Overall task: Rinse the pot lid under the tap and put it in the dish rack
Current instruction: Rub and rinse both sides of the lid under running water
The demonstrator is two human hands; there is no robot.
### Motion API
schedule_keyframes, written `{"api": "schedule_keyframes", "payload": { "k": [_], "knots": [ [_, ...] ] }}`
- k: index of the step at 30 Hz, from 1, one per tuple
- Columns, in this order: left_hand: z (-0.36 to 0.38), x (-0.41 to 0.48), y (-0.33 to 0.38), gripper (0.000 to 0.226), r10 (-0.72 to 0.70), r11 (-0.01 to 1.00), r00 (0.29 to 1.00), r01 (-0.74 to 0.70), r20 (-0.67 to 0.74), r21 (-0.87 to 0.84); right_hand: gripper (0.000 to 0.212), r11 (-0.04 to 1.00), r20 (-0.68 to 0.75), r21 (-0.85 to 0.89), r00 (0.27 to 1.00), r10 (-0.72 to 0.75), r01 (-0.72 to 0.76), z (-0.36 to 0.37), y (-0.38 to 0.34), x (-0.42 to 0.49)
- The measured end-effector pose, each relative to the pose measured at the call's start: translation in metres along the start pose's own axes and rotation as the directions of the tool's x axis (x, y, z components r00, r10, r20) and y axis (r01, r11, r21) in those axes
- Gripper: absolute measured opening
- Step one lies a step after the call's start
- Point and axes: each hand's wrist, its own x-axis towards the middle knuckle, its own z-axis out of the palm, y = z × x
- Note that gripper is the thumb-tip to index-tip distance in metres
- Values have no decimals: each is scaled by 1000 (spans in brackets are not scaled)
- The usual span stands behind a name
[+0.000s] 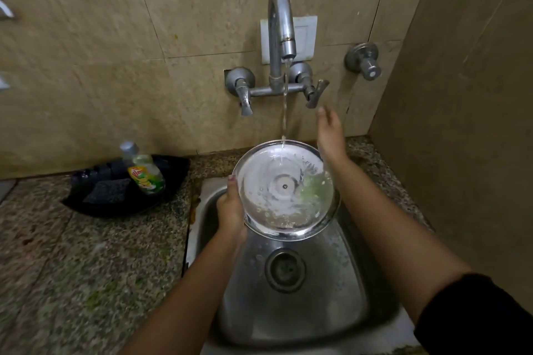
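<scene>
Glass pot lid (pixel 285 190) sits tilted over the steel sink (pixel 302 297), water from the tap (pixel 281 25) striking its far rim. My left hand (pixel 230 210) grips its left edge; my right hand (pixel 330 131) is open, fingers spread, near the tap lever. A black tray (pixel 86 204) holds a soap bottle (pixel 144 170) and scrub pad (pixel 106 190).
</scene>
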Motion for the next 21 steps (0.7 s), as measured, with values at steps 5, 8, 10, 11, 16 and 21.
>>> {"api": "schedule_keyframes", "payload": {
  "k": [5,8,10,11,16,21],
  "knots": [
    [5,-3,4,43,3,1000,1000,-3,3,-19,41,993,-73,-14,991,-115,114,13,-36,30],
    [9,-6,5,43,-15,999,1000,15,12,-40,41,992,-112,-59,987,-116,110,20,-38,37],
    [9,-6,6,45,-21,998,1000,22,18,-62,41,988,-143,-98,981,-132,118,22,-37,37],
    [10,-6,6,46,-18,997,1000,20,18,-70,42,986,-150,-110,979,-140,124,22,-38,38],
    [13,-5,7,43,-21,997,1000,22,24,-70,41,982,-158,-128,974,-160,140,20,-41,35],
    [18,-9,6,43,-14,998,999,16,29,-62,43,988,-135,-98,982,-128,116,15,-41,26]
  ]
}}
